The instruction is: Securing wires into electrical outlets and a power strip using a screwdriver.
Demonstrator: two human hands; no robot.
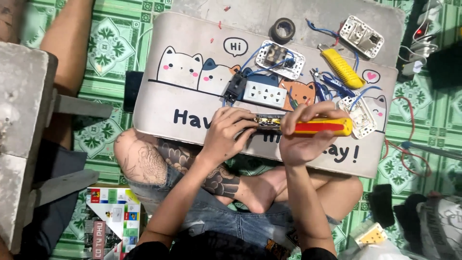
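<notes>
My left hand [230, 130] grips a small metal electrical part [266, 122] with brass pieces, held just above the low table [159, 120]. My right hand [301, 132] is closed around a screwdriver [327, 126] with a red and yellow handle, its tip pointing left into that part. Just beyond my hands lies a white socket plate [265, 93] with a black module [235, 87] and blue wires attached.
On the cat-patterned table lie a tape roll [283, 30], a yellow utility knife [341, 67], blue-handled pliers [332, 86] and other white switch plates [280, 59] [362, 36] [358, 115]. Another person's leg [67, 48] is at left. A power strip [417, 48] lies at right.
</notes>
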